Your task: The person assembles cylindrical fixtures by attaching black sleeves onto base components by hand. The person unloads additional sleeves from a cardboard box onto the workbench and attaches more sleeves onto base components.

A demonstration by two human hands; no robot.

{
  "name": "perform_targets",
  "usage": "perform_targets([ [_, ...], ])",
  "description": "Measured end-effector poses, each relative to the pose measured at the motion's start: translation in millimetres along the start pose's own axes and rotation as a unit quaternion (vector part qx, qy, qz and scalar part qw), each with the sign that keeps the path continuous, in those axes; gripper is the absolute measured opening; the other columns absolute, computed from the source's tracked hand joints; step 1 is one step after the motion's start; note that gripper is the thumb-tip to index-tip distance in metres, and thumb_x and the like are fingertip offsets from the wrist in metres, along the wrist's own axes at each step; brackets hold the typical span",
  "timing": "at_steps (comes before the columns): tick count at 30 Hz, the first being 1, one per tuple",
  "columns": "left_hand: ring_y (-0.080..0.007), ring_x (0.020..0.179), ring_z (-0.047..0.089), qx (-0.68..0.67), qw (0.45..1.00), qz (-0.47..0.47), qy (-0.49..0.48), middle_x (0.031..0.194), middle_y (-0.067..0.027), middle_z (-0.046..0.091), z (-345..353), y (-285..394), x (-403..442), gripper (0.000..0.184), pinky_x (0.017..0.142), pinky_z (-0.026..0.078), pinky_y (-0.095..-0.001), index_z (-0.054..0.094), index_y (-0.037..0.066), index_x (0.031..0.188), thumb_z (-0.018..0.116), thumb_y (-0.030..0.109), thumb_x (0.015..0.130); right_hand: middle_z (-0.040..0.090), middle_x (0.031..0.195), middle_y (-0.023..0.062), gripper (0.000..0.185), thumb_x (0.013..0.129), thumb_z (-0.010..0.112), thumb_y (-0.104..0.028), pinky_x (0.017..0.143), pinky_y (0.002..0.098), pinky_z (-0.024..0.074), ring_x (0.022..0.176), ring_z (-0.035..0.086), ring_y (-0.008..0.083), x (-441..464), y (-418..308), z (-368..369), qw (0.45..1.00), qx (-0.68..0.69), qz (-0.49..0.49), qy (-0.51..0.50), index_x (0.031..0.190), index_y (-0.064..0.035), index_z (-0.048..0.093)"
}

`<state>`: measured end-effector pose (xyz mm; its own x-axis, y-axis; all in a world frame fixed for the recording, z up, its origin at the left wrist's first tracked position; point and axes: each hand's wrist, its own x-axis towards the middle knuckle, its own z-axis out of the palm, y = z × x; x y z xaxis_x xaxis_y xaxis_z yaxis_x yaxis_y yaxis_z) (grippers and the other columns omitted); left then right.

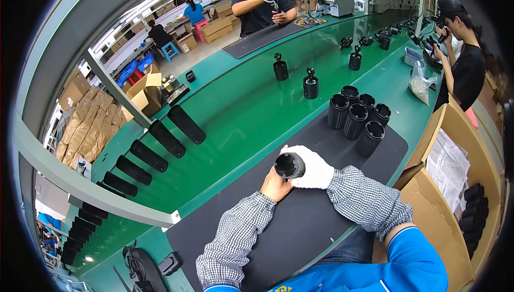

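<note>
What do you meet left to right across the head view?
Lying black cylinders → black cylindrical housing held between left hand and gloved right hand → six upright open-topped black cylinders → clear plastic bag of small parts → co-worker's black cap.

Hands [315,169] around black cylinder [289,167] — over dark mat [300,228]

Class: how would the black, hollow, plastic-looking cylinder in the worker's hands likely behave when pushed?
The black, plastic-looking cylinder seems stiff: its rim looks round between the bare left hand and white-gloved right hand. Laid sideways, its curved wall might roll. Upright, it may tip, judging by the tall, black cylinders standing nearby.
</note>
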<state>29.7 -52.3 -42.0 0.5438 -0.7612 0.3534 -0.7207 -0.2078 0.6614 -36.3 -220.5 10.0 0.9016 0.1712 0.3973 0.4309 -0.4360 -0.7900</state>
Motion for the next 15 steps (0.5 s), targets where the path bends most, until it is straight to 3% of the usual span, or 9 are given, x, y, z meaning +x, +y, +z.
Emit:
perform_targets([
  [3,-0.0341,0.128,0.044,-0.007,1.0,-0.01,-0.005,0.147,-0.0216,0.032,2,-3,-1,0.067,0.106,0.037,-0.0389,0.035,0.003,0.139,0.067,0.012,0.081,0.056,0.117,0.0133,0.073,0.06,0.079,-0.015,0.094,0.0403,0.0464,0.109,0.057,0.0303,0,-1,0,1.0,-0.012,0.012,-0.001,0.126,-0.0082,0.048],
  [7,-0.029,0.134,0.037,-0.042,0.999,-0.031,0.011,0.14,-0.0154,0.044,1,5,0,0.058,0.115,0.022,-0.0407,0.042,0.005,0.137,0.067,0.016,0.085,0.056,0.116,0.013,0.073,0.061,0.079,-0.014,0.094,0.0401,0.0464,0.109,0.057,0.03,0,-3,-1,1.0,-0.018,0.013,-0.001,0.126,-0.0083,0.048],
  [15,-0.0281,0.134,0.037,-0.077,0.996,-0.054,0.002,0.14,-0.0159,0.044,-2,10,0,0.059,0.114,0.025,-0.0398,0.041,0.004,0.137,0.068,0.015,0.085,0.056,0.117,0.0131,0.072,0.062,0.079,-0.016,0.094,0.0398,0.0465,0.109,0.057,0.0307,0,-1,0,1.0,-0.015,0.015,-0.002,0.126,-0.0076,0.048],
])
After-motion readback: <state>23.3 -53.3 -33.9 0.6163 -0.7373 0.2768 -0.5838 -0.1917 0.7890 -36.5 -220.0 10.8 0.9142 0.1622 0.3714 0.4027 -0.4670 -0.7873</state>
